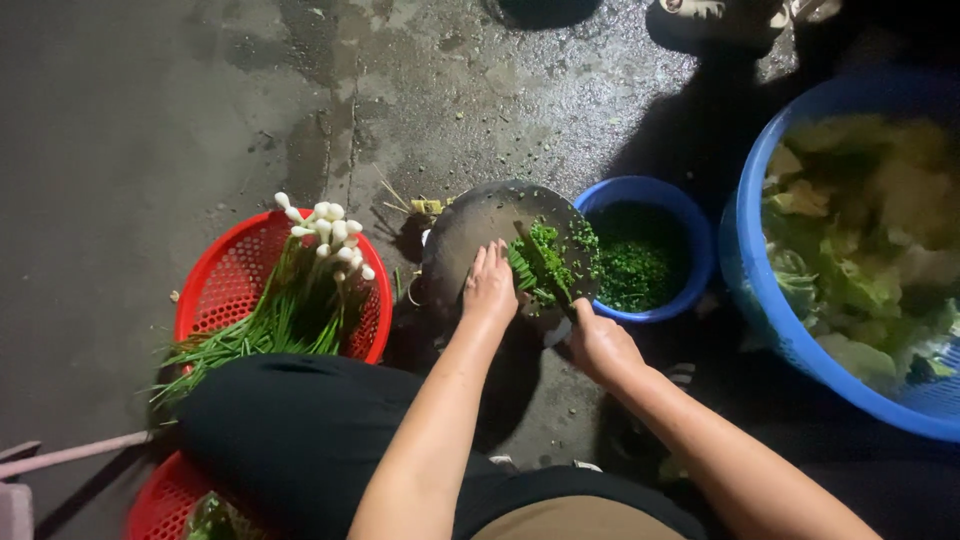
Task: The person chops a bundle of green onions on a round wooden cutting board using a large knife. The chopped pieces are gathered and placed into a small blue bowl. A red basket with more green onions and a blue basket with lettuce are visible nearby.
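My left hand [490, 285] presses flat on a bunch of green onions [535, 265] lying on a round dark chopping board [480, 225] on the ground. Fingers of that hand are together, holding the greens down. My right hand [598, 340] is closed around the handle of a knife [545, 270] whose blade lies across the greens. Chopped green pieces are piled at the board's right edge, beside a small blue bowl [690, 225] filled with chopped greens.
A red basket [225, 280] at the left holds whole spring onions [300, 290] with white bulbs. A large blue basin [760, 290] of leafy vegetables stands at the right. Another red basket [165, 495] shows at the bottom left. My dark-clothed knee [290, 420] is in front. The concrete ground is wet.
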